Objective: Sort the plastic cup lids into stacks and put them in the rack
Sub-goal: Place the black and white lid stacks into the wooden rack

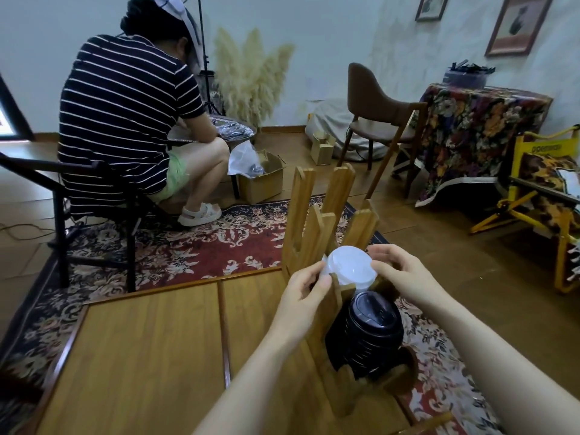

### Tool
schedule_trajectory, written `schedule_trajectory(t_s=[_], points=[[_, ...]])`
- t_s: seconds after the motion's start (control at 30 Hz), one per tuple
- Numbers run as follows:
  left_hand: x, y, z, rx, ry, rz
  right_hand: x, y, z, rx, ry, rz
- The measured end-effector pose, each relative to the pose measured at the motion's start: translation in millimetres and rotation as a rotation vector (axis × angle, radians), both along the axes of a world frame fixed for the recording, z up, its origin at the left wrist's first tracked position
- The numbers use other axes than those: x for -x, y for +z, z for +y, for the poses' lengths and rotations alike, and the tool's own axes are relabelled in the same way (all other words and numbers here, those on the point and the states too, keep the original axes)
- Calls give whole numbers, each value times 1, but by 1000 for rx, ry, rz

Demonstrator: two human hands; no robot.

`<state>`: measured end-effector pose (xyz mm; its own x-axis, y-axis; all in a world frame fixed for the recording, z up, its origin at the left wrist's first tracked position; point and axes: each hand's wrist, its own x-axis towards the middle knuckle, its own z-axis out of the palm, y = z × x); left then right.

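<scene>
A wooden rack with tall slats stands at the right edge of the wooden table. Its nearest compartment holds a stack of black cup lids. Just behind it, a stack of white cup lids sits in the middle compartment. My left hand pinches the white stack's left edge with thumb and fingers. My right hand grips its right edge from the other side. The lower part of the white stack is hidden by the rack's wooden divider.
A person in a striped shirt sits on a black chair at the far left, back turned. A patterned rug lies beyond the table. A brown chair, a floral-covered table and a yellow folding chair stand on the right.
</scene>
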<state>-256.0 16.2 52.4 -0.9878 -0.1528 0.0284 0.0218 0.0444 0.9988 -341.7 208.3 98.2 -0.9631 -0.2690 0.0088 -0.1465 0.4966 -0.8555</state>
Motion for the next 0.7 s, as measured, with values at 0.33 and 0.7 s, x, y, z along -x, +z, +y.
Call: schedule_trajectory(t_s=[0.33, 0.7], points=[[-77, 19, -53, 371, 227, 96, -60, 34, -36, -156, 161, 289], [-234, 38, -152, 658, 551, -69, -153, 19, -165, -31, 537, 220]])
